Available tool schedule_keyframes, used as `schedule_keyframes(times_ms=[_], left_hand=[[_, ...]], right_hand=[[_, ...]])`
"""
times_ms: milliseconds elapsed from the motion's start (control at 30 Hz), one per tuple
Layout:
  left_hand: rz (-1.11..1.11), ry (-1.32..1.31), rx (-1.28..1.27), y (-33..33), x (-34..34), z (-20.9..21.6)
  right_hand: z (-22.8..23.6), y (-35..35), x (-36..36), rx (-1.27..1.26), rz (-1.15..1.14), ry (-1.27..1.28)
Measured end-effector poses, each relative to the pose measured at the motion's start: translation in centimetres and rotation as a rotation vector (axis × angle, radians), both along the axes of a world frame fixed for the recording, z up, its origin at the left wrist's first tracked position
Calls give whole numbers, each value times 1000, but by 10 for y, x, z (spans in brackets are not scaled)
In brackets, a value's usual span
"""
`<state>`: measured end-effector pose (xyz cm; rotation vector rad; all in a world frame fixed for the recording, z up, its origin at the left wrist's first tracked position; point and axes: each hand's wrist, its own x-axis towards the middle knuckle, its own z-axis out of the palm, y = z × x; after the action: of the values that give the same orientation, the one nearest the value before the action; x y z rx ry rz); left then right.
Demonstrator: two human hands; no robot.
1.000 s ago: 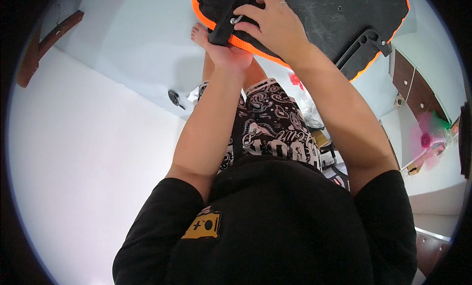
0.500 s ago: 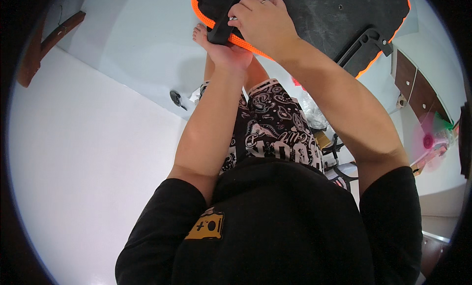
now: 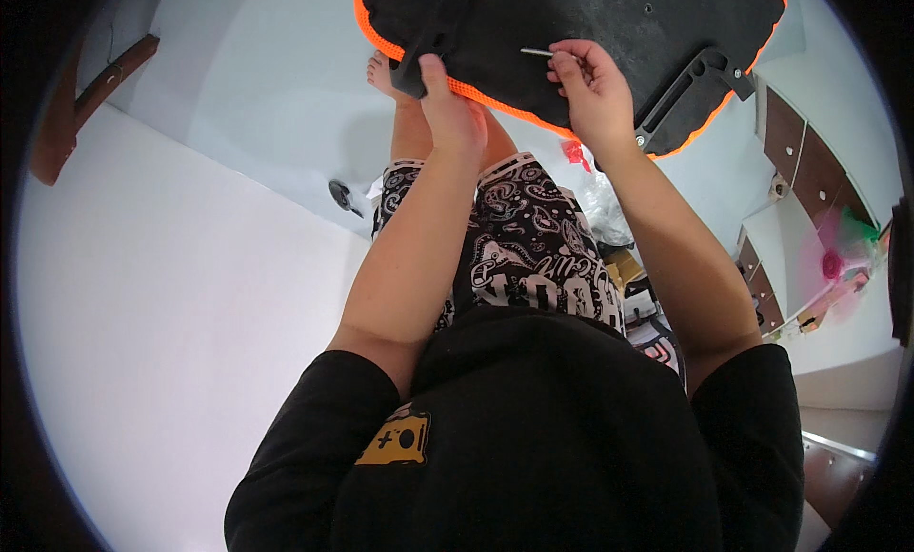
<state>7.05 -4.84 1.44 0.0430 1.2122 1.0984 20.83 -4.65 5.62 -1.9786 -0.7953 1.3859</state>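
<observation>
A black padded chair cushion (image 3: 562, 19) with an orange mesh edge is tilted up at the top, its plain black face toward me. My left hand (image 3: 452, 109) grips its near left edge, thumb pressed by the lower end of a black armrest bracket (image 3: 433, 47); the other fingers are hidden beneath. Over the cushion's middle, my right hand (image 3: 595, 90) pinches a thin silver metal rod (image 3: 535, 51), pointing left toward the bracket. Whether it is a bolt or a hex key I cannot make out. A second armrest bracket (image 3: 681, 95) lies along the right edge, with bolts at its ends.
To the left spreads a white surface (image 3: 171, 295), with a small black round part (image 3: 341, 194) beside its edge. Clear plastic wrapping (image 3: 605, 209) and a cardboard piece (image 3: 624, 268) lie right of my legs. Brown-fronted drawers (image 3: 809, 171) and a pink fan (image 3: 833, 264) stand farther right.
My right hand has drawn away from the left bracket to the right, carrying the silver rod. My left thumb now shows at the bracket's end. The cushion has shifted slightly left and down.
</observation>
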Motion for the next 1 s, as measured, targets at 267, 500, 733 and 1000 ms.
schedule_keyframes(times_ms=[267, 500, 733, 1000], left_hand=[[-164, 498, -305, -6, 1, -6], [-83, 339, -15, -1, 1, -16], [55, 331, -131, 13, 4, -19], [95, 463, -192, 13, 0, -38]], right_hand=[[-17, -10, -17, 111, -72, -74], [-13, -5, -24, 113, -29, -157], [-7, 4, -26, 62, 52, -185], [-12, 7, -32, 84, 3, -216]])
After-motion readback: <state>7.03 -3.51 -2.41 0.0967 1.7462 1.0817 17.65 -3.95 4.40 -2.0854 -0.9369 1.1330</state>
